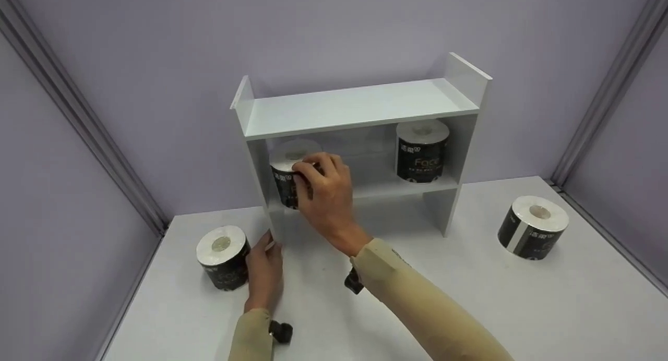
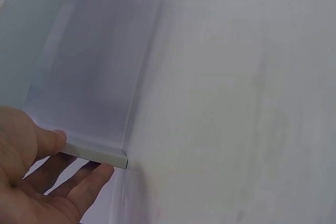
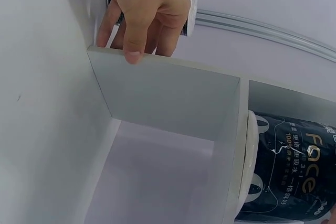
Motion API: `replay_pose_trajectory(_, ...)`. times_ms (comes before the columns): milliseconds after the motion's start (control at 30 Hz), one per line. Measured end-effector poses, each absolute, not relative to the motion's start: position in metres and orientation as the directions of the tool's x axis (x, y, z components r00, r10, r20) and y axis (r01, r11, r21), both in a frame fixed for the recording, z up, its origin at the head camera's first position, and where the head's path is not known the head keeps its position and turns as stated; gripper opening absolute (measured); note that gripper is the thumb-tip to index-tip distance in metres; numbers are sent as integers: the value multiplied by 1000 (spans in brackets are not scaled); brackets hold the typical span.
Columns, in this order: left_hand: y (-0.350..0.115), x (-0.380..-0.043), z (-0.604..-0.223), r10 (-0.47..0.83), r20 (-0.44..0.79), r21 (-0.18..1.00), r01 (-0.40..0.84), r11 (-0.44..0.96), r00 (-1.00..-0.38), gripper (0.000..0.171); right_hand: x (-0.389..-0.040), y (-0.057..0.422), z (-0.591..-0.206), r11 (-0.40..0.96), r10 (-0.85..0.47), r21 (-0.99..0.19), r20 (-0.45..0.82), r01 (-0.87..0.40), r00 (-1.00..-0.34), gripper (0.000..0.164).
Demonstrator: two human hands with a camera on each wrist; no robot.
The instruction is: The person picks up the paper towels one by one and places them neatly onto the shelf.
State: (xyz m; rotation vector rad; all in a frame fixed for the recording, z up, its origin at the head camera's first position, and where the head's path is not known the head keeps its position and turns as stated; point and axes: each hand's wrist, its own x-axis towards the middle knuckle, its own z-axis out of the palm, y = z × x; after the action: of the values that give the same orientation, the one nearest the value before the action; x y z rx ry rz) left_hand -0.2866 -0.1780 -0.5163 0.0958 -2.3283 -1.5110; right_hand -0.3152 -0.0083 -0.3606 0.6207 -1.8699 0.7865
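A white shelf unit (image 1: pixel 360 108) stands on the table against the wall. My right hand (image 1: pixel 329 194) grips a toilet paper roll (image 1: pixel 284 181) in a dark wrapper at the left end of its middle board. In the right wrist view that roll (image 3: pixel 294 169) has its white end right at the board. Low at the front, my left hand (image 1: pixel 264 272) holds the edge of the unit's left side panel. The left wrist view shows the thumb on one face of this panel (image 2: pixel 97 155) and the fingers on the other.
Another toilet paper roll (image 1: pixel 421 152) stands at the right end of the middle board. A third roll (image 1: pixel 223 256) is on the table just left of my left hand, and one more roll (image 1: pixel 533 228) stands at the table's right. Metal-framed partitions (image 1: pixel 83 110) flank the table (image 1: pixel 417 298).
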Motion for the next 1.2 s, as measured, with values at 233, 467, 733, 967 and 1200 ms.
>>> replay_pose_trajectory(233,-180,-287,-516,-260,296,879,155,451,-919,46,-316,-11,-357,669,-87,-255,906,-698,-414,10)
replay_pose_trajectory(467,-182,-286,-518,-255,300,878,162,451,-919,46,-317,-13,-357,671,-85,-262,902,-693,-423,11)
replay_pose_trajectory(733,-183,-287,-518,-260,319,869,172,465,-912,43,-320,-14,-355,679,-84,-270,895,-682,-438,12)
replay_pose_trajectory(967,-180,-288,-517,-258,318,871,173,461,-912,44,-322,-12,-355,698,-84,-253,901,-670,-427,12)
replay_pose_trajectory(1200,-178,-285,-517,-242,278,889,154,430,-930,48,-324,-11,-356,717,-99,-222,906,-661,-412,14)
